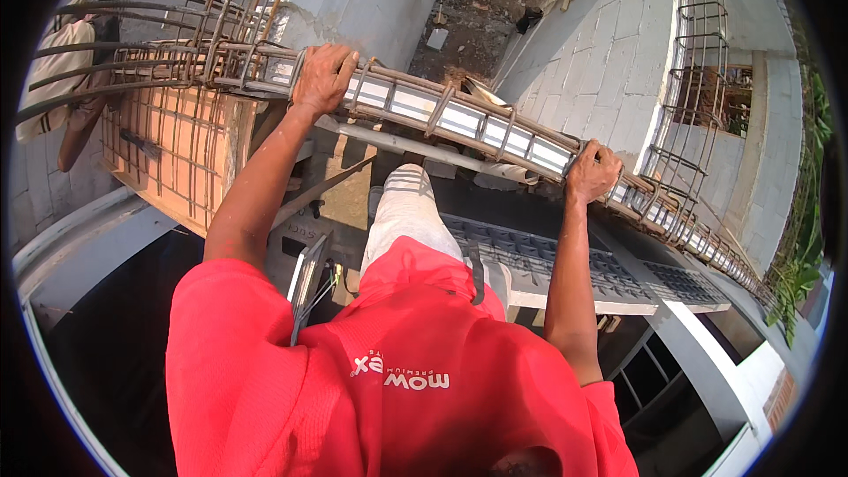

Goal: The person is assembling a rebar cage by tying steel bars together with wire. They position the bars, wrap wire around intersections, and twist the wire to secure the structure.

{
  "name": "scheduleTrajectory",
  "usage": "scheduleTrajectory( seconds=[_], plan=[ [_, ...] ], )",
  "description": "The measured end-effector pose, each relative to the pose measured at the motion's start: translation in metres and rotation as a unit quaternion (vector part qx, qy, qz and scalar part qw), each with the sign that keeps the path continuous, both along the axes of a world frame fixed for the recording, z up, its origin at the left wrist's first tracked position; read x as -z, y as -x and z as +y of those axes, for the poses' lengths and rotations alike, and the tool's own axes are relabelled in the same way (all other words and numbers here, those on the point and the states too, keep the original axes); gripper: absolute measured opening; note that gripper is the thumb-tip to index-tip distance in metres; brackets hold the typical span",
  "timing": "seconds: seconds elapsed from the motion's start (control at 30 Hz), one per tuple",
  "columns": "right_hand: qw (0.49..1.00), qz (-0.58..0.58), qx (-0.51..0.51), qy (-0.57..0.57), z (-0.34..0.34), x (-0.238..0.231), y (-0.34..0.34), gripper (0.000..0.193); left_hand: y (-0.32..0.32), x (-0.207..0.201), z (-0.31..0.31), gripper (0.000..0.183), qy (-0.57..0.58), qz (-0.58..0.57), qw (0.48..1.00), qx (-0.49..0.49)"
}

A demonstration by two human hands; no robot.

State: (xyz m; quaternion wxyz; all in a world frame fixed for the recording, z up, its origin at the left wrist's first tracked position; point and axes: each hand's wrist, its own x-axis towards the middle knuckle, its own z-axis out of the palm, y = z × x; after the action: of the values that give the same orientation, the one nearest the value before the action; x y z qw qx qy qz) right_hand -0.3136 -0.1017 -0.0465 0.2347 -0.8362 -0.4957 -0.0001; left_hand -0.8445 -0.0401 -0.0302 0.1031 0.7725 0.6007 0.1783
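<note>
Along the pale wall top [461,123]: a long rebar cage [439,109] runs crosswise in front of the person in red [397,327].
Left hand [324,78]: closed over the cage's bars, near the orange panel [163,141].
Right hand [593,172]: gripping the same cage farther along, well apart from the left.
Far left: another person's arm [78,137], beside curving rods [115,88].

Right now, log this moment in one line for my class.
left hand: gripping rebar cage; right hand: gripping rebar cage; hands: apart
</note>
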Motion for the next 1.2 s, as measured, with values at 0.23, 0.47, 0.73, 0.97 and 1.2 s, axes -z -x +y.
scheduleTrajectory(
  seconds=[0.23, 0.47, 0.73, 0.97, 1.2],
  plan=[
    [0.997, 0.039, 0.027, -0.065, 0.003, -0.013, 0.0, 0.022, -0.013, 0.004, 0.006, 0.038, 0.065, 0.033, 0.997, -0.022],
    [0.992, 0.061, 0.042, -0.107, 0.008, -0.021, 0.006, 0.02, -0.008, 0.005, 0.006, 0.037, 0.039, 0.017, 0.999, 0.017],
    [0.991, 0.103, 0.065, -0.052, 0.014, -0.033, 0.011, 0.021, -0.011, -0.014, 0.013, 0.035, 0.065, 0.005, 0.998, 0.028],
    [0.993, 0.083, 0.069, -0.052, 0.014, -0.035, 0.013, 0.019, -0.008, -0.014, 0.01, 0.03, 0.041, -0.028, 0.999, 0.007],
    [0.994, 0.055, 0.064, -0.073, 0.011, -0.031, 0.011, 0.019, -0.008, -0.012, 0.008, 0.026, 0.042, -0.014, 0.999, 0.002]
  ],
)
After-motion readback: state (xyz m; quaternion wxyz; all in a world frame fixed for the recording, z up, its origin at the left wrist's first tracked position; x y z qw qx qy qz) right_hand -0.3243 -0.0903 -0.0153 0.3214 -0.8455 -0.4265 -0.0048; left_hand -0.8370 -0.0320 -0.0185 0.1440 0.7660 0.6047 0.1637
